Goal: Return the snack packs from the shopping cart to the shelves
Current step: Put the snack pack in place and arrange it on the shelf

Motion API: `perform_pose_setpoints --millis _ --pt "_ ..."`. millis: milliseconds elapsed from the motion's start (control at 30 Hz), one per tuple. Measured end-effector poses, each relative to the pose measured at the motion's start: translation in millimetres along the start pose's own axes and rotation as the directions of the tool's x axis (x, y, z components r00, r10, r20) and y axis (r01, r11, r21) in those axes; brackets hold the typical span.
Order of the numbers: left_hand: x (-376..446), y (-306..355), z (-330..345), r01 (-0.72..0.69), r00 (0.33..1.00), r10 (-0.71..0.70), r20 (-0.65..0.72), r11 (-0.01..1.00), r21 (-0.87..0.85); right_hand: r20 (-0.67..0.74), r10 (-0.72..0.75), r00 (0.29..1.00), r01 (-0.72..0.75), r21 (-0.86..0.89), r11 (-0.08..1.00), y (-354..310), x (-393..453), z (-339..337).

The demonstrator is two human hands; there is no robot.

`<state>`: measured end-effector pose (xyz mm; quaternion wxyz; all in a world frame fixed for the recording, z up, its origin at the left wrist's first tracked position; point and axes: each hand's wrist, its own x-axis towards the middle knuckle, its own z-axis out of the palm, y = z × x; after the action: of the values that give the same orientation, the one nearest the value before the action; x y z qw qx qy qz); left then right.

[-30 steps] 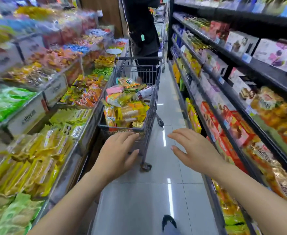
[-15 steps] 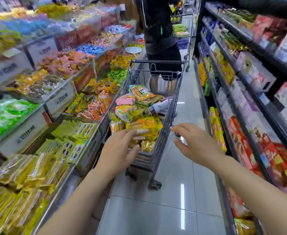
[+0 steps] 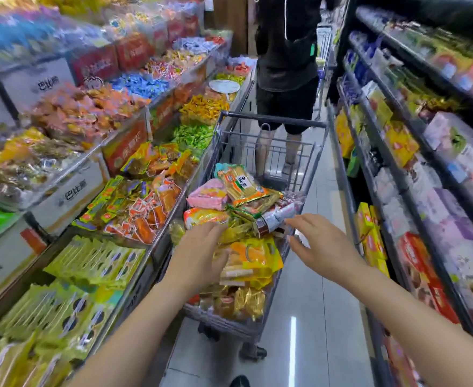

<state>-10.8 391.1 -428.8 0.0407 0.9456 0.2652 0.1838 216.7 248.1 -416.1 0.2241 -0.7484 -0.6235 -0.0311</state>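
While my left hand (image 3: 199, 252) hovers with relaxed fingers over the yellow snack packs (image 3: 253, 258) in the shopping cart (image 3: 308, 174), it holds nothing. My right hand (image 3: 323, 244) reaches with fingers spread wide beside the cart's rim.

left hand (image 3: 199, 252): extended, fingers seemingly relaxed | right hand (image 3: 323, 244): extended, fingers spread

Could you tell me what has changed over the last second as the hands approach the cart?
Both hands moved forward. The left hand now reaches over the snack packs in the shopping cart, and the right hand is at its right rim. Neither has taken hold of anything. The packs have not shifted.
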Motion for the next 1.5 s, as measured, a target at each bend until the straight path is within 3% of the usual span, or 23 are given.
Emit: perform_pose_setpoints --millis 300,567,800,1033,1500 --pt "90.5 -74.6 44.4 0.013 0.998 -0.011 0.054 0.999 -0.036 0.161 0.059 0.985 -0.052 -0.042 0.998 49.9 94.1 50.9" --pt "156.7 -99.5 102.0 0.079 0.984 -0.082 0.158 0.997 0.024 0.335 0.078 0.939 -0.084 0.005 0.996 114.7 180.0 111.8" --pt "192.7 -118.4 169.8 0.285 0.925 -0.267 0.272 0.958 -0.028 0.535 0.05 0.843 -0.088 0.047 0.995 163.4 240.8 160.7" --pt "189.5 -115.4 201.5 0.397 0.848 -0.379 0.371 0.917 0.029 0.575 0.0 0.818 -0.146 0.208 0.967 175.3 276.5 197.2" --pt "184.6 -108.6 187.2 0.391 0.875 -0.374 0.306 0.92 0.008 0.576 0.104 0.811 -0.336 0.312 0.888 173.4 272.8 200.5"
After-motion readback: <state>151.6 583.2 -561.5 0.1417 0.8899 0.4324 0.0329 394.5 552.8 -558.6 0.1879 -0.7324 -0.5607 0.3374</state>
